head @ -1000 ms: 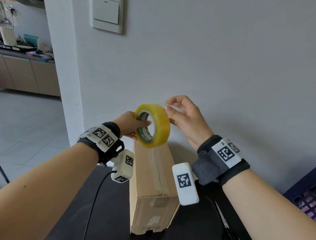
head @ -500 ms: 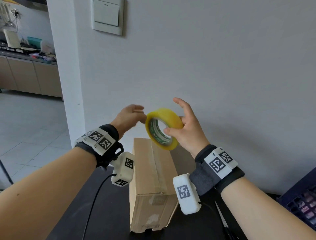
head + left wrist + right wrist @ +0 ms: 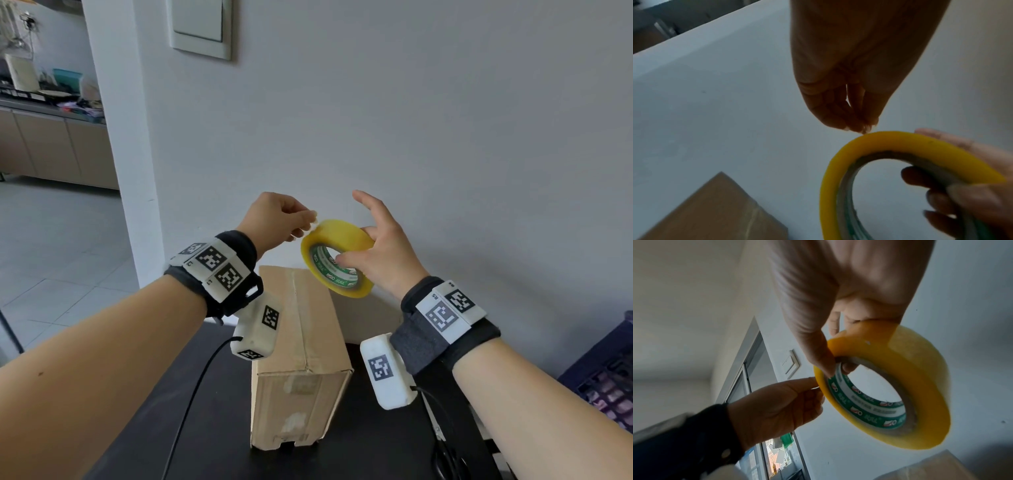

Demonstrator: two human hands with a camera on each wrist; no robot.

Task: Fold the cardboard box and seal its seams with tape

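Yellow tape roll hangs above the cardboard box, gripped by the right hand; at its ten o'clock edge the left hand pinches its fingertips together.

Yellow tape roll, brown box.

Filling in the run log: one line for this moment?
right hand grips tape roll | left hand pinches at roll's edge | cardboard box below

Left hand fingertips pinch at the yellow tape roll (right hand holds it).
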